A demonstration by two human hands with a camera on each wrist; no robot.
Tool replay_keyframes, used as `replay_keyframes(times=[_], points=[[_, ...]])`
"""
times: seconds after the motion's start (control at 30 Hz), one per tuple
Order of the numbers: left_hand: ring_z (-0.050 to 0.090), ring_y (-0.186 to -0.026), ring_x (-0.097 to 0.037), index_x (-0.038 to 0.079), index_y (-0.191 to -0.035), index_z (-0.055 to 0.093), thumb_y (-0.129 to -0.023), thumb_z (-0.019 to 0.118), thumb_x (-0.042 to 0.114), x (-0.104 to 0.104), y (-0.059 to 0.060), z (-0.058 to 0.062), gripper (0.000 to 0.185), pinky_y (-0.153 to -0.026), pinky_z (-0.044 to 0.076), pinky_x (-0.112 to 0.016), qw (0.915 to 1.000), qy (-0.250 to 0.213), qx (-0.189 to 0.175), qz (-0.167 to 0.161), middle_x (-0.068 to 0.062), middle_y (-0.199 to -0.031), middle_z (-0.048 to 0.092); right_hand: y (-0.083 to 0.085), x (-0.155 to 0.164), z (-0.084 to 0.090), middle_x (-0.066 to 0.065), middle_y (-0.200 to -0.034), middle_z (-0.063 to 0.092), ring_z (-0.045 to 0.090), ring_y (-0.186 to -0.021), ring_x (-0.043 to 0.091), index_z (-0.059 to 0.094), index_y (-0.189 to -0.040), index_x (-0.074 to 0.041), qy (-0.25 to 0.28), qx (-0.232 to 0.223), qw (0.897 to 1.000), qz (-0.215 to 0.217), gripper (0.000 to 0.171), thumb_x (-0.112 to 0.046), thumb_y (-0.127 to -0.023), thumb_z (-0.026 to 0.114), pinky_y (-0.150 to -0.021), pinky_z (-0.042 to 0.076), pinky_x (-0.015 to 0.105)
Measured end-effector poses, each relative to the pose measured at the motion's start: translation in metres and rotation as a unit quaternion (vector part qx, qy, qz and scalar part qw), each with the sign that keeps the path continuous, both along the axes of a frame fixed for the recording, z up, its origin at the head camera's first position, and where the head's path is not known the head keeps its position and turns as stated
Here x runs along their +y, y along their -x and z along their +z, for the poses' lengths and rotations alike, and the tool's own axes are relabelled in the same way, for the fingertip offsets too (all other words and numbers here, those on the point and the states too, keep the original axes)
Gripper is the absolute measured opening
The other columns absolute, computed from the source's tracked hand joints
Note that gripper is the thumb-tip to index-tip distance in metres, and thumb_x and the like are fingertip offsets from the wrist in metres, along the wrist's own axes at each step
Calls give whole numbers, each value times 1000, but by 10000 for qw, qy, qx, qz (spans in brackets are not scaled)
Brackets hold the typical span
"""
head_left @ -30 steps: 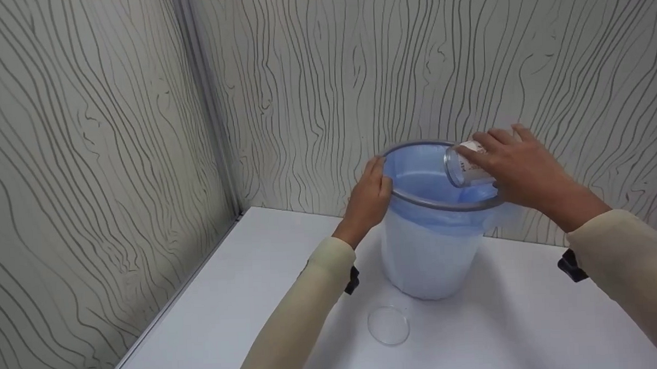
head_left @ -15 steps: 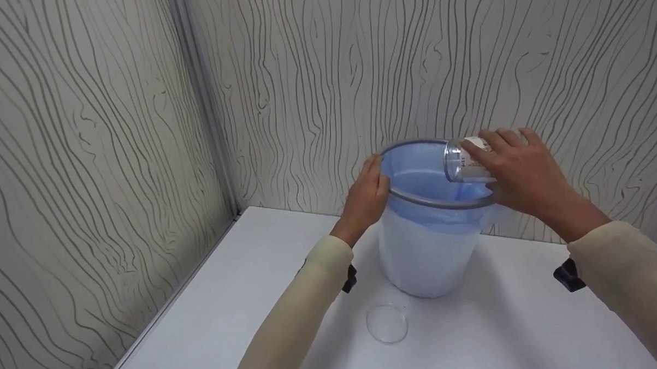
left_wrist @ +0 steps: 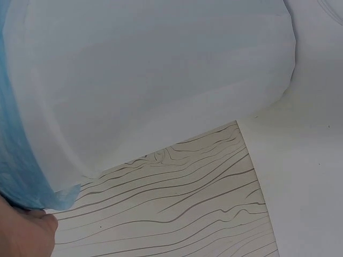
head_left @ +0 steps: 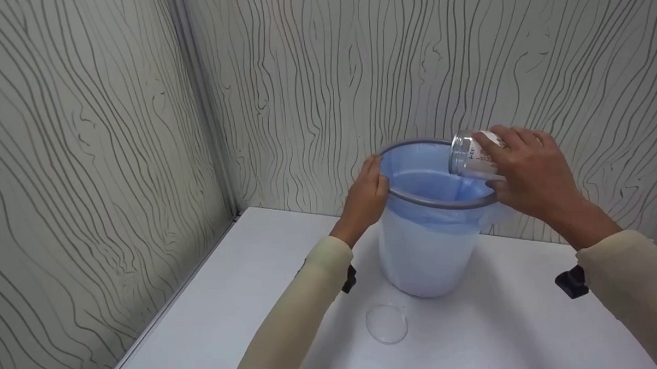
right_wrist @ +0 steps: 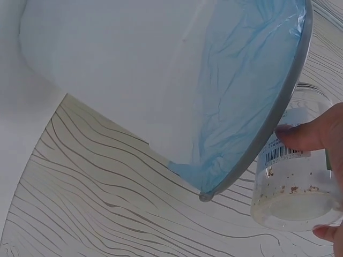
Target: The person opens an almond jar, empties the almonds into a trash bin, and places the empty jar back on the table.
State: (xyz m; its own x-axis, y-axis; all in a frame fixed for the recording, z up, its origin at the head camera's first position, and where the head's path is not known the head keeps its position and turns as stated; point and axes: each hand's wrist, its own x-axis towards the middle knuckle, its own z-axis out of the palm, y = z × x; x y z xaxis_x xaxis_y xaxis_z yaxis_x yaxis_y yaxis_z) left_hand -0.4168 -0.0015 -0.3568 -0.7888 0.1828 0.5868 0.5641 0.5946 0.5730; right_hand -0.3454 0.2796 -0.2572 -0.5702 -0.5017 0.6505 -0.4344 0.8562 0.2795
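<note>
A white waste bin (head_left: 429, 263) stands upright on the white table, lined with a blue bin bag (head_left: 428, 216) that a grey rim ring (head_left: 436, 203) holds down. My left hand (head_left: 366, 197) grips the rim on its left side; the left wrist view catches only part of that hand. Over the right side of the opening, my right hand (head_left: 535, 169) holds a clear glass-like jar (head_left: 463, 153) on its side, mouth towards the bin. In the right wrist view the jar (right_wrist: 292, 195) carries a barcode label, and brown crumbs cling inside near its base.
A thin, clear round piece like a jar lid (head_left: 387, 324) lies on the table (head_left: 244, 275) in front of the bin. Wood-patterned walls (head_left: 303, 98) rise behind and to the left.
My right hand has drawn slightly right with the jar, and the jar's mouth has risen a little. The left hand keeps its grip on the rim.
</note>
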Motion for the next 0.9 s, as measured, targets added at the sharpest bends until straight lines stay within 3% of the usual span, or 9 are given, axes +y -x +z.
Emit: replay_keyframes(times=[0.57, 0.9], points=[[29, -151, -21, 6, -158, 33, -108, 28, 28, -2, 1, 3, 55, -120, 27, -36, 9999, -30, 97, -28, -9, -165, 30, -9, -3, -9, 25, -139, 54, 53, -122, 49, 48, -149, -4, 536, 464, 9974, 102, 95, -7, -64, 91, -97, 43, 69], [28, -151, -22, 4, -159, 29, -109, 26, 29, 0, -2, 0, 56, -120, 28, -36, 10000, 19, 5, -60, -11, -166, 26, -17, 0, -19, 25, -140, 54, 52, -124, 48, 47, -149, -5, 863, 473, 9950, 161, 94, -7, -66, 90, -96, 43, 69]])
